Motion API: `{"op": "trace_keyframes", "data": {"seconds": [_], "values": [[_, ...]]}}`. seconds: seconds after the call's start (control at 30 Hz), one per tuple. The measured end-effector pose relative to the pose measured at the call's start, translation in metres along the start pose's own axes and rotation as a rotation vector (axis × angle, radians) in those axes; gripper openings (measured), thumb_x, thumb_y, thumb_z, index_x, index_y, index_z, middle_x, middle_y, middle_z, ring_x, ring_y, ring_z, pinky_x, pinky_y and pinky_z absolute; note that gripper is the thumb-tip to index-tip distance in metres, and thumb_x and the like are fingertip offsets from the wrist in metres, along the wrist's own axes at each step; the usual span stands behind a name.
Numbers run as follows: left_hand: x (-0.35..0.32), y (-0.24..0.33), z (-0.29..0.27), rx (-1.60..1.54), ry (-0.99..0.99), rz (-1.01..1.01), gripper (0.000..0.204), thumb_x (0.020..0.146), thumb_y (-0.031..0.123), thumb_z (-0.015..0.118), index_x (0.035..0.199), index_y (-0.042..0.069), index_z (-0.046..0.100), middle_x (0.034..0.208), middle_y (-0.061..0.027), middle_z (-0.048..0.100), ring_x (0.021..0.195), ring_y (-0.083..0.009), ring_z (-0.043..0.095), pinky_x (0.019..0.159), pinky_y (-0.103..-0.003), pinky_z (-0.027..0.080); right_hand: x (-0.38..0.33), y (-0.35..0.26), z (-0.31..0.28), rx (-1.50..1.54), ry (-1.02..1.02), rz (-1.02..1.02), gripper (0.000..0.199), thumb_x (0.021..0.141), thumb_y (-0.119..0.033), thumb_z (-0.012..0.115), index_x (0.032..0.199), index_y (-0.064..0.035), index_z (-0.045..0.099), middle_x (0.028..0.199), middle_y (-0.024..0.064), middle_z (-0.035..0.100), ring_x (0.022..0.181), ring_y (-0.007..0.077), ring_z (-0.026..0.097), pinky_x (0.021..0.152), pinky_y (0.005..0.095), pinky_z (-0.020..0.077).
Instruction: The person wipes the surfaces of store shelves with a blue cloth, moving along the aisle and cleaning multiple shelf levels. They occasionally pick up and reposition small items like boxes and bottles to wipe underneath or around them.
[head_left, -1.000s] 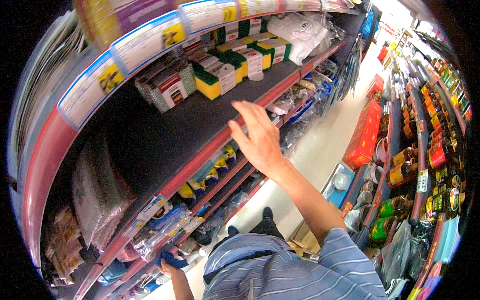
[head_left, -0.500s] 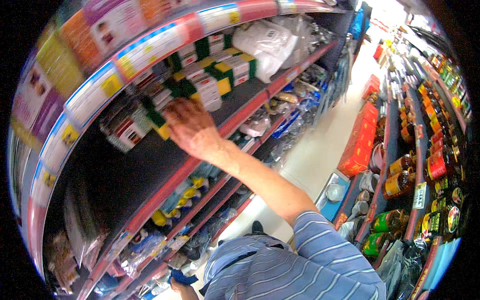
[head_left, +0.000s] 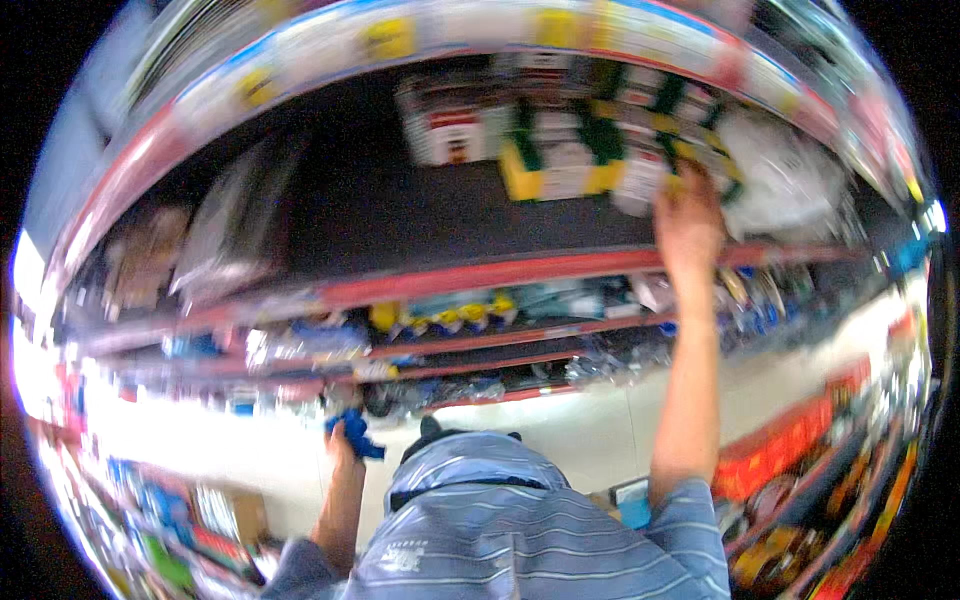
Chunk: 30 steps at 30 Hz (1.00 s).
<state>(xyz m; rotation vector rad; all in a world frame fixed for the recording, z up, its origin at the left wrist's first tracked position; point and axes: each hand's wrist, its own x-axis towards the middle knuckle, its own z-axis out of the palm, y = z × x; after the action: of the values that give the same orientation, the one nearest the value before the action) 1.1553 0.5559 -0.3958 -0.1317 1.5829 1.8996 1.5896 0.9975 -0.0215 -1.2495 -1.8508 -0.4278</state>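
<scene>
Here we are in a shop aisle, pale floor (head_left: 590, 415) below, and a dark shelf (head_left: 400, 225) with a red front edge (head_left: 520, 270) bowing across the view. Two bare hands in play! The right hand (head_left: 690, 225) is up at the right end of the green-and-yellow sponge packs (head_left: 565, 165), fingers on or against one; blur hides whether they grip it. Down low, the left hand (head_left: 342, 447) is closed around one blue cloth (head_left: 360, 437). Count the sponge packs: at least three, the rest too smeared to number. One white plastic bag (head_left: 785, 180) sits just right of them, one silvery scourer pack (head_left: 450, 130) just left, and clear packets (head_left: 235, 225) lean farther left. A label strip (head_left: 480, 35) arches overhead, the right forearm crosses the red edge, and red cartons (head_left: 775, 450) line the aisle's right side.
</scene>
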Motion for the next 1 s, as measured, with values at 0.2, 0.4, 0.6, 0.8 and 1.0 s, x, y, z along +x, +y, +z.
{"op": "trace_keyframes", "data": {"seconds": [0.2, 0.4, 0.6, 0.8, 1.0], "values": [[-0.059, 0.000, 0.014, -0.051, 0.296, -0.006, 0.036, 0.083, 0.018, 0.063, 0.116, 0.006, 0.054, 0.092, -0.0141, 0.064, 0.068, -0.0299, 0.065, 0.051, -0.044, 0.058, 0.003, -0.005, 0.018, 0.005, -0.016, -0.097, 0.043, 0.092, -0.017, 0.063, 0.131, -0.0013, 0.055, 0.132, 0.0217, 0.058, 0.123, 0.0400, 0.053, 0.106, 0.0476, 0.0409], [-0.107, 0.005, 0.016, -0.046, 0.350, -0.062, 0.031, 0.084, 0.018, 0.062, 0.112, 0.006, 0.055, 0.092, -0.0108, 0.063, 0.076, -0.0252, 0.065, 0.063, -0.040, 0.057, -0.014, -0.065, -0.012, 0.314, 0.092, 0.057, 0.044, 0.091, -0.005, 0.060, 0.135, -0.0014, 0.056, 0.133, 0.0208, 0.058, 0.123, 0.0382, 0.053, 0.105, 0.0447, 0.0408], [-0.086, -0.006, -0.022, -0.231, 0.265, -0.043, 0.030, 0.087, 0.013, 0.057, 0.116, 0.012, 0.052, 0.093, -0.0113, 0.063, 0.072, -0.0299, 0.066, 0.052, -0.045, 0.056, -0.043, -0.174, -0.007, 0.523, -0.026, -0.288, 0.036, 0.087, -0.009, 0.066, 0.122, -0.0038, 0.064, 0.102, 0.0180, 0.069, 0.086, 0.0321, 0.067, 0.075, 0.0427, 0.0543], [-0.056, 0.011, -0.044, -0.237, 0.199, -0.005, 0.032, 0.085, 0.012, 0.058, 0.116, 0.009, 0.053, 0.097, -0.0123, 0.065, 0.075, -0.0294, 0.066, 0.055, -0.043, 0.056, -0.064, -0.237, 0.009, 0.428, -0.175, -0.305, 0.035, 0.090, -0.023, 0.066, 0.122, -0.0079, 0.066, 0.070, 0.0144, 0.067, 0.059, 0.0305, 0.065, 0.061, 0.0419, 0.0534], [-0.026, 0.010, -0.093, -0.220, 0.237, 0.002, 0.030, 0.084, 0.016, 0.059, 0.113, 0.009, 0.055, 0.093, -0.0118, 0.065, 0.072, -0.0287, 0.065, 0.053, -0.042, 0.056, -0.062, -0.258, 0.008, 0.358, 0.012, -0.336, 0.035, 0.092, -0.024, 0.063, 0.123, -0.0056, 0.066, 0.073, 0.0169, 0.068, 0.062, 0.0338, 0.066, 0.064, 0.0438, 0.0533]]}}
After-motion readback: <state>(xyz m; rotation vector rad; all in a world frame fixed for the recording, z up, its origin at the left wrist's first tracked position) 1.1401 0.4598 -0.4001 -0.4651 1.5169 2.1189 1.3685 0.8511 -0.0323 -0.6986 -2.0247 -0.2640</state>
